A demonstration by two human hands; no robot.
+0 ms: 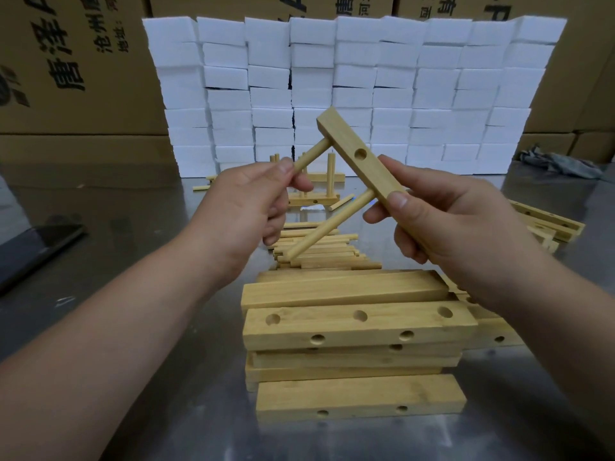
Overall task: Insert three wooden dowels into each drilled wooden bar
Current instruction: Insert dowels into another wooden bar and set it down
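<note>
Wooden, stiff and light by my judgement, the drilled bar [349, 136] hangs above the counter [133, 234], my right hand [442, 227] clamped on its lower end, my left hand [239, 207] pinching the upper dowel [311, 158], best held near the bar; centre hole [360, 154] open.

The only writing I can read on my feed is black Chinese print, turned sideways, along the back. The left cardboard box [86, 61] carries large characters beginning 唐泽, with smaller 沧州 and 地址 beside them. The top-centre cardboard box [352, 5] shows 唐 and a small 河, cut by the frame. The top-right cardboard box [446, 8] shows 有; the rest is cropped.
</note>
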